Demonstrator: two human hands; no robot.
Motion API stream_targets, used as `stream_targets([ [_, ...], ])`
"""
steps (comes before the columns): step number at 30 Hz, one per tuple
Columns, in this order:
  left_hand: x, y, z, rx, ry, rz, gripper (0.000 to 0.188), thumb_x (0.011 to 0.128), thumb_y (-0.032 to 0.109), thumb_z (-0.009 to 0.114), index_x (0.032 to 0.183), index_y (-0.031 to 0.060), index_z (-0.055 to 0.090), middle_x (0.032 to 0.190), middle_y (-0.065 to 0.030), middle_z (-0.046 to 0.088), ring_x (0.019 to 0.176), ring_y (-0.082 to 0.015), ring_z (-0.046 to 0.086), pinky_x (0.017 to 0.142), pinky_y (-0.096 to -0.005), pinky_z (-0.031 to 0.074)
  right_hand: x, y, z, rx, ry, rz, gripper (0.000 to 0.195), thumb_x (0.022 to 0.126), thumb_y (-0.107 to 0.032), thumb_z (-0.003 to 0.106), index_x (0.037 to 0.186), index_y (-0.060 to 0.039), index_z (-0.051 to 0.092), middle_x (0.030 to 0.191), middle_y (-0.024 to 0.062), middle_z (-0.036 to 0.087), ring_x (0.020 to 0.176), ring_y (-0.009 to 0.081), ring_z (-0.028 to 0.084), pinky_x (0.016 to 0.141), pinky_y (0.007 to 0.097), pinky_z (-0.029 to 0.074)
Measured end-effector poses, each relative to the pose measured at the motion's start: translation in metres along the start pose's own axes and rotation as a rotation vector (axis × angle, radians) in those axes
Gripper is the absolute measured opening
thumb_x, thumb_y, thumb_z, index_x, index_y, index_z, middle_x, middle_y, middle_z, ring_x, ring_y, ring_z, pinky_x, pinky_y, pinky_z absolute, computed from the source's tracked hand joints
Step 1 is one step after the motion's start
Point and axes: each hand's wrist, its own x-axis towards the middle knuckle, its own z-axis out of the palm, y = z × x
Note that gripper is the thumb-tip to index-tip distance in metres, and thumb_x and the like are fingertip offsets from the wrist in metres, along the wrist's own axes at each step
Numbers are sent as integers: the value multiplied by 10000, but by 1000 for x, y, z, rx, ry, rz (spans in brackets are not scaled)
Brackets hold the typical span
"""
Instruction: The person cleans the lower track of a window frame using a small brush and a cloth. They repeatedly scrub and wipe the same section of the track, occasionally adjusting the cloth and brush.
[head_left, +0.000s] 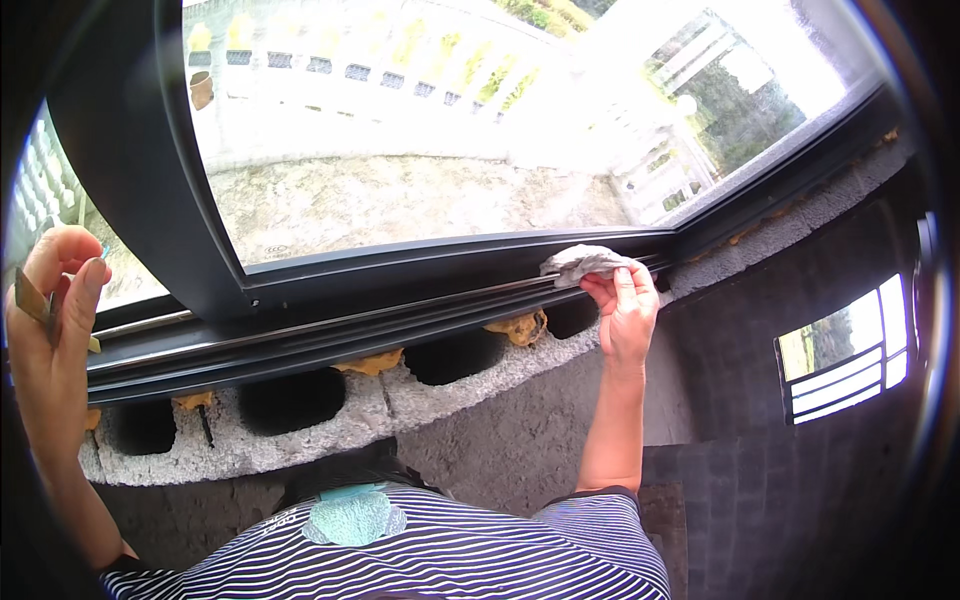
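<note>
My right hand (628, 311) pinches a crumpled greyish-white cloth (585, 262). The cloth rests against the metal rail of the dark sliding-window track (360, 330), near the track's right end. At the far left, my left hand (56, 315) is raised in front of the glass, its thumb and fingers bent together. A thin, flat, brownish strip (30, 296) is held in it, partly hidden by the fingers; its exact kind is unclear. A small bluish bit shows at the fingertips. Above the track stands the window sash's dark frame (450, 259) with its large pane (405, 202).
Hollow concrete blocks (375, 409) form the sill below the track, with dark open cavities and lumps of yellow-orange expanding foam (517, 326) along the joint. A dark wall (735, 375) with another window (847, 345) lies to the right. Outside is a balustrade.
</note>
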Motion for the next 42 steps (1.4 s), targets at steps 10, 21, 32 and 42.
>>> stream_targets([
  [10, 2, -19, 4, -112, -110, -105, 247, 967, 251, 512, 1079, 33, 541, 965, -76, 551, 877, -145, 553, 796, -262, 429, 32, 41, -32, -811, -32, -398, 93, 844, 20, 578, 930, 7, 612, 896, 125, 653, 826, 251, 636, 769, 330, 520],
  [21, -4, -7, 14, -82, 119, -1, 215, 953, 209, 539, 872, 13, 579, 701, -40, 523, 635, -89, 484, 576, -232, 378, 32, 34, -19, -1455, 23, -525, 165, 772, -91, 623, 927, -46, 589, 874, 102, 625, 876, 302, 566, 737, 401, 457],
  [32, -15, -12, 6, -60, 85, -58, 224, 950, 214, 548, 874, 7, 584, 687, -25, 512, 623, -77, 460, 562, -222, 350, 1, 5, 26, -1613, -143, -777, 538, 858, -509, 552, 937, 20, 615, 791, 108, 587, 768, 287, 570, 724, 402, 429],
  [42, -24, -18, -16, -187, 16, -129, 204, 960, 198, 528, 900, 5, 560, 741, -9, 492, 702, -58, 452, 647, -191, 359, 17, 29, 18, -1627, -157, -669, 271, 900, -235, 539, 711, -42, 520, 645, 155, 553, 658, 355, 549, 663, 448, 396],
])
